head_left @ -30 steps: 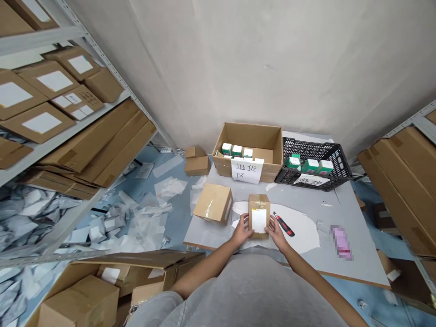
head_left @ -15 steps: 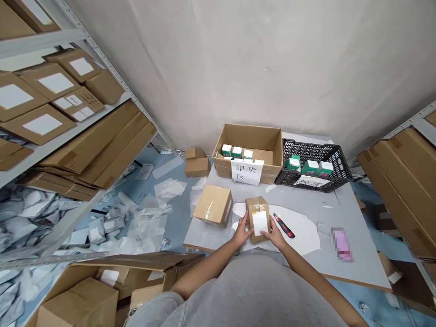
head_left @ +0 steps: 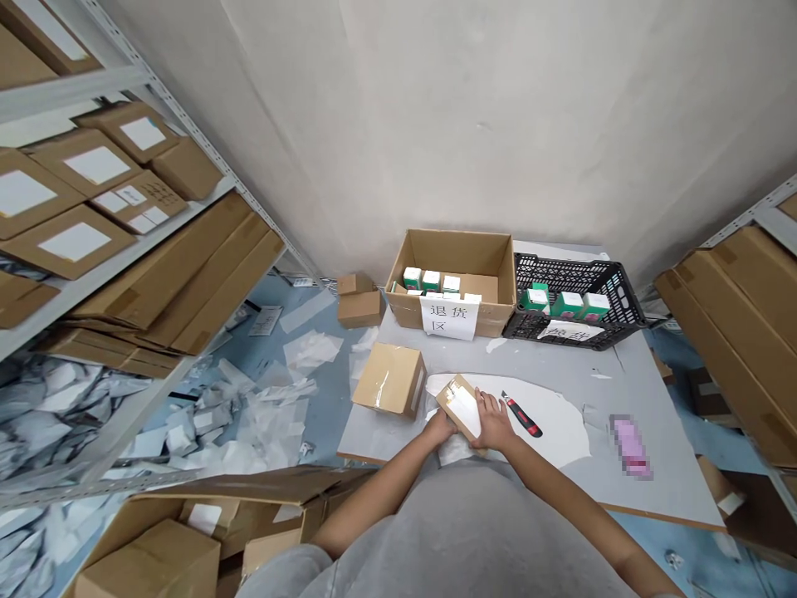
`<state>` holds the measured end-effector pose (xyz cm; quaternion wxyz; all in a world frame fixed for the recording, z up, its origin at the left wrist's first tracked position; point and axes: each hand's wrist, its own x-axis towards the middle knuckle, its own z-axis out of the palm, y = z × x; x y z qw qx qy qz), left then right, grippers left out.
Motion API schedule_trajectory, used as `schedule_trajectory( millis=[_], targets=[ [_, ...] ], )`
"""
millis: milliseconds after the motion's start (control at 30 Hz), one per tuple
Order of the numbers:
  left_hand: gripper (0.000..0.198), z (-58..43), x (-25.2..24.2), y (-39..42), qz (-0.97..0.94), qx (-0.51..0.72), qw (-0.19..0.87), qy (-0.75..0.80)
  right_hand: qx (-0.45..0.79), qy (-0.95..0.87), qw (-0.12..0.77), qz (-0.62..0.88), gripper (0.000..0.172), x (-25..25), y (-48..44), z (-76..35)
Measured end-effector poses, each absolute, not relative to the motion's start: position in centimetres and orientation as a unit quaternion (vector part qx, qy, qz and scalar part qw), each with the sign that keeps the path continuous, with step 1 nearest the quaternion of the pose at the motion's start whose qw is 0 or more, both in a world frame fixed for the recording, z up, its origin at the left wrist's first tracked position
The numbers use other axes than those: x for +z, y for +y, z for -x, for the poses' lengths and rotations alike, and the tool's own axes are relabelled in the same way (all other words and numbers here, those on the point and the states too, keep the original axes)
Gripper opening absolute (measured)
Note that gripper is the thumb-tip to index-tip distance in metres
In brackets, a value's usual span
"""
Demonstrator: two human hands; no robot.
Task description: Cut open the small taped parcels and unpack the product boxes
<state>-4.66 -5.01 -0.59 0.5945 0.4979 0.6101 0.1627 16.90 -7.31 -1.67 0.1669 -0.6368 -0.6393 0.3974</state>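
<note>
A small brown cardboard box (head_left: 459,404) with a white label lies tilted at the near edge of the grey table (head_left: 560,365). My left hand (head_left: 439,427) grips its near left corner, fingers curled. My right hand (head_left: 495,419) lies over its right side, fingers wrapped on it. A red and black utility knife (head_left: 521,414) rests on the table just right of my right hand. A larger taped brown box (head_left: 390,379) sits to the left of the small box.
At the back of the table stand an open carton (head_left: 454,249) with green-white packs and a paper sign, and a black crate (head_left: 576,278) with similar packs. Metal shelves with cartons flank both sides. Boxes and paper scraps litter the floor at left.
The small box has been turned and tipped leftward between my hands, its label now facing up at an angle. My right hand moved onto its top side.
</note>
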Motion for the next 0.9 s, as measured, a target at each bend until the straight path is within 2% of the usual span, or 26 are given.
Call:
schedule_trajectory(
  millis=[133,233,300,367,433,533,633,733,900],
  targets=[
    [0.079,5.3,0.3,-3.9,-0.547,0.141,0.477,0.674,0.397,-0.669,0.134,0.614,0.151,-1.4,-7.4,-17.3],
    [0.096,5.2,1.0,-3.0,-0.663,0.169,0.398,0.612,0.41,-0.706,0.115,0.566,0.136,-0.4,-6.8,-18.9],
    [0.109,5.2,1.2,-2.3,-0.722,0.155,0.406,0.538,0.41,-0.725,0.104,0.544,0.125,0.2,-6.2,-20.2],
    [0.115,5.3,1.1,-1.8,-0.739,0.126,0.443,0.492,0.406,-0.727,0.114,0.542,0.118,0.4,-5.7,-21.6],
    [0.117,5.5,0.8,-1.7,-0.731,0.106,0.468,0.485,0.399,-0.7,0.152,0.572,0.103,0.0,-5.3,-23.2],
    [0.123,5.9,0.2,-2.1,-0.715,0.117,0.47,0.504,0.36,-0.6,0.191,0.688,0.066,-1.8,-5.2,-25.6],
    [0.127,6.1,-0.2,-2.8,-0.696,0.137,0.47,0.525,0.305,-0.527,0.092,0.787,0.052,-4.3,-5.8,-27.2],
    [0.131,6.2,-0.4,-3.2,-0.688,0.144,0.477,0.527,0.285,-0.541,-0.018,0.791,0.044,-6.4,-6.5,-27.5],
    [0.124,6.8,-0.6,-3.9,-0.706,0.159,0.455,0.519,0.252,-0.562,-0.089,0.783,0.044,-8.2,-6.9,-26.8]
  ],
)
